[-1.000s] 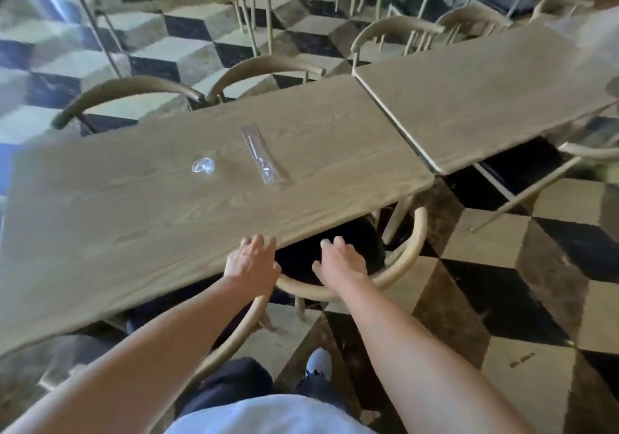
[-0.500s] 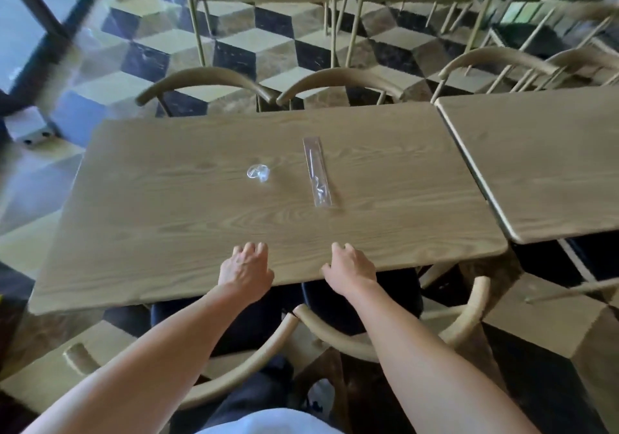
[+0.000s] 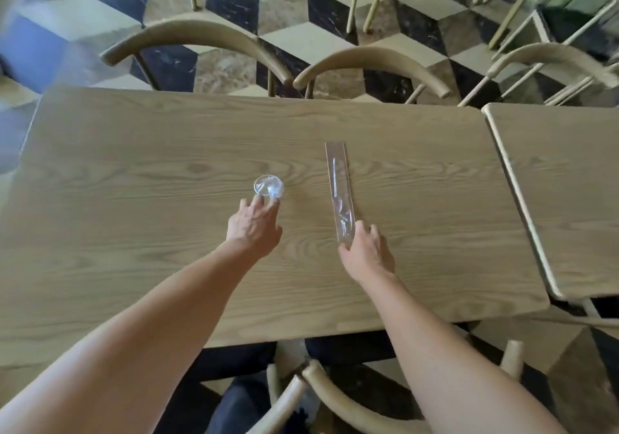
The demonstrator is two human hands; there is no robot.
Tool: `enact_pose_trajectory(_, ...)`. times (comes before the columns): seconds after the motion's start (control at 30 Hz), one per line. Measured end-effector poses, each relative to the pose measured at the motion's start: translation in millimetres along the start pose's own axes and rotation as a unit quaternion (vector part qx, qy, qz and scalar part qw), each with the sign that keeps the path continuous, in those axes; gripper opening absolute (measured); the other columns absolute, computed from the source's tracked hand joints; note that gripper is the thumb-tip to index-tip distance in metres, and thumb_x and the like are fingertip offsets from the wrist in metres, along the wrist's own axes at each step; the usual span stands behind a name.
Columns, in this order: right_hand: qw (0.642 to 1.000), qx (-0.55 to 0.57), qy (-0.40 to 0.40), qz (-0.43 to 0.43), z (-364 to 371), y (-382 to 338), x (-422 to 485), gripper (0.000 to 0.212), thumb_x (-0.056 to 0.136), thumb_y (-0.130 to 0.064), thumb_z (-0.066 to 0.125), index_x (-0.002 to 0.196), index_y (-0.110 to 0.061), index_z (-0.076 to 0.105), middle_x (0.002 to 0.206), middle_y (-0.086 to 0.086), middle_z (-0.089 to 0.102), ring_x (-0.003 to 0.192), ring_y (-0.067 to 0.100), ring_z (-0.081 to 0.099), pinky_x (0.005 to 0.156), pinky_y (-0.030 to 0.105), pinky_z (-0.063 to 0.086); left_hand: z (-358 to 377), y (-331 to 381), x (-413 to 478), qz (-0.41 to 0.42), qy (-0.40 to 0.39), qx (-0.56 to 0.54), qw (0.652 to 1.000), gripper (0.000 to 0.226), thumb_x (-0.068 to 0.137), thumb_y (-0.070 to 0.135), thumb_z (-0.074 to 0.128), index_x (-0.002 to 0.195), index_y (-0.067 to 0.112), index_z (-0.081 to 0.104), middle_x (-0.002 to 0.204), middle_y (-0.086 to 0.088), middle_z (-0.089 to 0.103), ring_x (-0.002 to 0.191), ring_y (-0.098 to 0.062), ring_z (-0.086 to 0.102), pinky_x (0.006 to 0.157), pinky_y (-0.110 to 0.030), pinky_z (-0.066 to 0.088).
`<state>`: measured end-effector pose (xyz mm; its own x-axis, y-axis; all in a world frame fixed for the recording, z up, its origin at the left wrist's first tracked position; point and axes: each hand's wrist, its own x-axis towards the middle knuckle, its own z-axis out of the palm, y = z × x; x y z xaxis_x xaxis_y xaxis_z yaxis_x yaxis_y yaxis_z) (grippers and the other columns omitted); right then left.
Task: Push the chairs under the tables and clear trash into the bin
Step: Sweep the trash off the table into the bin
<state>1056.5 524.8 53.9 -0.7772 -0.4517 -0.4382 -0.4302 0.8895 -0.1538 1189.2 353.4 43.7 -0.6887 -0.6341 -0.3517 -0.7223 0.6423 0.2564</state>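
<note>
On the wooden table (image 3: pixel 134 232) lie a small crumpled clear plastic piece (image 3: pixel 268 187) and a long clear cutlery wrapper (image 3: pixel 339 185). My left hand (image 3: pixel 254 229) reaches over the table with fingers spread, its fingertips touching the near edge of the crumpled plastic. My right hand (image 3: pixel 366 252) rests at the near end of the wrapper, thumb and fingers touching it; the wrapper still lies flat. Two near chairs stand under the table's front edge, their curved backs (image 3: pixel 288 396) (image 3: pixel 351 410) showing at the bottom.
Two chairs (image 3: pixel 197 36) (image 3: pixel 371 61) stand along the table's far side. A second wooden table (image 3: pixel 569 182) adjoins on the right, with another chair (image 3: pixel 552 58) behind it. The floor is cube-patterned tile. More chair legs stand at the back.
Both hands left the near chair backs at the table's front edge and reached forward over the table, the left to the crumpled plastic, the right to the wrapper's near end.
</note>
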Motion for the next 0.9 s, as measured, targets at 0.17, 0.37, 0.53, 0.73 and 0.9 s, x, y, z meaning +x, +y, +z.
enact_pose_trajectory(0.17,0.999,0.037,0.027,0.016,14.8,-17.1,40.3,0.064,0.090,-0.037,0.066,0.143,-0.018,0.035,0.137,0.010,0.041,0.128,0.034,0.039,0.096,0.041,0.041,-7.0,-17.4,59.9,0.002,0.041,-0.046,0.998,0.056,0.087,0.037,0.068,0.136,0.029,0.044,0.135,-0.007,0.039,0.119,-0.036,0.037,0.072,-0.045,0.051)
enact_pose_trajectory(0.37,0.996,0.053,-0.017,0.075,34.3,-16.5,60.5,0.059,0.087,-0.039,0.073,0.131,-0.012,0.043,0.135,0.013,0.040,0.128,0.035,0.041,0.099,0.040,0.039,3.7,-12.2,86.2,-0.005,-0.053,-0.062,0.997,0.063,0.086,0.035,0.071,0.141,0.034,0.042,0.138,-0.007,0.034,0.124,-0.038,0.034,0.073,-0.043,0.052)
enact_pose_trajectory(0.53,0.998,0.043,0.011,0.045,46.2,-12.2,55.4,0.044,0.083,-0.027,0.076,0.115,-0.012,0.051,0.128,0.013,0.046,0.123,0.035,0.048,0.099,0.039,0.042,20.2,-19.1,74.5,0.015,-0.027,-0.034,0.999,0.046,0.091,0.031,0.064,0.133,0.028,0.046,0.130,-0.009,0.038,0.120,-0.037,0.036,0.072,-0.045,0.052)
enact_pose_trajectory(0.73,0.997,0.056,-0.022,0.045,59.6,-8.6,11.1,0.050,0.076,-0.021,0.080,0.114,-0.014,0.046,0.123,0.011,0.042,0.115,0.033,0.049,0.095,0.037,0.045,38.2,-26.6,25.4,0.020,-0.020,-0.052,0.998,0.031,0.097,0.030,0.052,0.127,0.022,0.048,0.122,-0.011,0.038,0.110,-0.034,0.040,0.069,-0.043,0.051)
enact_pose_trajectory(0.9,0.999,-0.001,-0.047,0.009,78.3,0.2,-40.7,0.045,0.079,-0.016,0.075,0.111,-0.020,0.044,0.118,0.005,0.037,0.107,0.030,0.052,0.087,0.038,0.049,57.5,-22.7,-39.5,-0.012,-0.047,-0.052,0.997,0.035,0.098,0.030,0.051,0.130,0.019,0.044,0.124,-0.011,0.036,0.113,-0.031,0.040,0.074,-0.041,0.051)
